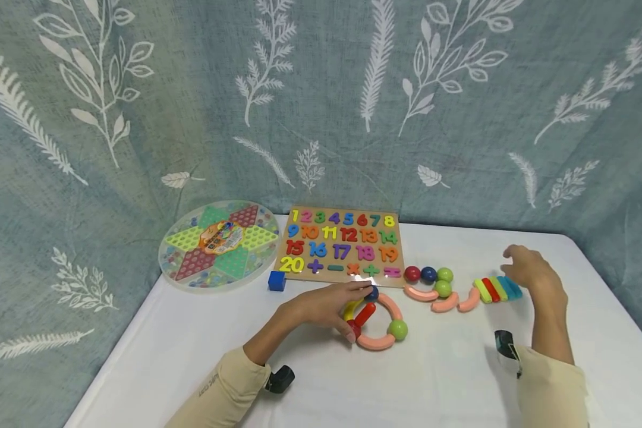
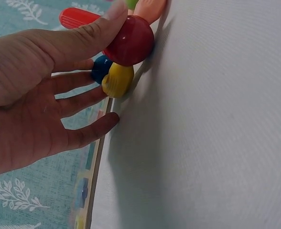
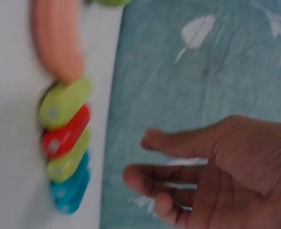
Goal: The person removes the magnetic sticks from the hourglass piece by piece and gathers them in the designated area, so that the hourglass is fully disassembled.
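Note:
My left hand (image 1: 329,306) holds the left side of a toy ring built of balls and curved pieces (image 1: 377,343). In the left wrist view, the thumb lies against its red ball (image 2: 129,40), while fingers reach to the blue ball (image 2: 101,69) and the yellow curved piece (image 2: 118,80). A short red stick (image 1: 365,314) points inward from the red ball. My right hand (image 1: 532,273) is raised beside a row of short yellow-green, red and blue sticks (image 1: 494,289), its fingers loosely bent. In the right wrist view, nothing is between its thumb and fingers.
Loose red, blue and green balls (image 1: 412,273) and salmon curved pieces (image 1: 445,302) lie between the hands. Behind stand a wooden number board (image 1: 342,244) and a round Chinese checkers board (image 1: 219,246). A blue cube (image 1: 276,280) sits left of the number board.

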The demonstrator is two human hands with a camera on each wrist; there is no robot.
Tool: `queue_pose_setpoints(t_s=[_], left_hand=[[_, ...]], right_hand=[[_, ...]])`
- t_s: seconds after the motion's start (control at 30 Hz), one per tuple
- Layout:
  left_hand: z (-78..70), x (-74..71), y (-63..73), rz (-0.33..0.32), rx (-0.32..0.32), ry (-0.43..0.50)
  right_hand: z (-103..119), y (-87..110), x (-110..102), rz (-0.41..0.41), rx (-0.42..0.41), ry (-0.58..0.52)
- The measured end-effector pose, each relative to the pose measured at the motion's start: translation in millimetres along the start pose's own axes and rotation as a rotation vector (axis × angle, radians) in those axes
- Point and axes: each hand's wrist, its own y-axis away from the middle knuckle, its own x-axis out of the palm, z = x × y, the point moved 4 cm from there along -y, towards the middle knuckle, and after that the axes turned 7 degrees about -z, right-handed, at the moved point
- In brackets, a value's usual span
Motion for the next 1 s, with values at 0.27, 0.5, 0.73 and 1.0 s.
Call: queue_pose_setpoints(t_s=[0.27,0.5,0.73,1.0], left_hand=[[0.4,0.7,-3.1,0.006,0.007,0.003],[2.0,0.1,-2.3,0.004,0.016,0.017],[4.1,2.0,-1.4,-0.006,0.049,0.078],[3.8,0.0,0.6,-0.008,0.038,0.157]], right_hand=[[87,9.2,12,0.016,-0.492,-0.065],[139,26.4,47,0.283,-0.789,-0.22],[179,44.4,84,0.438,-0.98,-0.234],[195,48.6,96,0.463,-1.084,-0.268]])
